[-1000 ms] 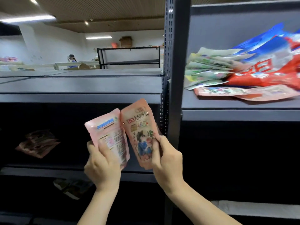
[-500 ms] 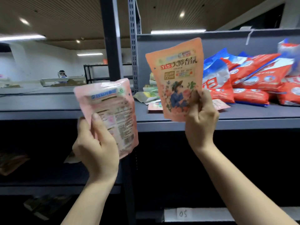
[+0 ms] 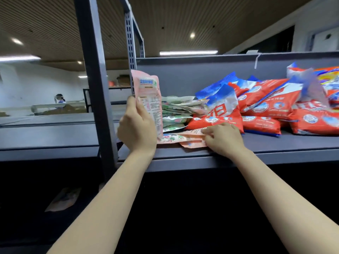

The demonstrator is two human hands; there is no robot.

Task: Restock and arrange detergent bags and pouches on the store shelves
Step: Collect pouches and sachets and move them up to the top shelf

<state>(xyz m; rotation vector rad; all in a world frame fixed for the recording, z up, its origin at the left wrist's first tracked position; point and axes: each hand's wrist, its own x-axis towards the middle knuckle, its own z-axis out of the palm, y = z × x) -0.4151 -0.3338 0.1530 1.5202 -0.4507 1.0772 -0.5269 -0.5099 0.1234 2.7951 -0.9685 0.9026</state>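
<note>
Large white characters "立白" (image 3: 219, 110) stand on the red-and-blue bag (image 3: 222, 114) leaning near the shelf (image 3: 275, 145) middle, while the blue heading and fine print on the pink pouch (image 3: 148, 103) upright at the shelf's left end are too blurred to read.

The left hand (image 3: 136, 128) holds a pink pouch (image 3: 148, 99) upright at the grey shelf (image 3: 275, 143). The right hand (image 3: 222, 138) presses flat on orange-pink pouches (image 3: 189, 139) lying beside stacked green pouches (image 3: 176, 110) and red-and-blue detergent bags (image 3: 266, 105).
</note>
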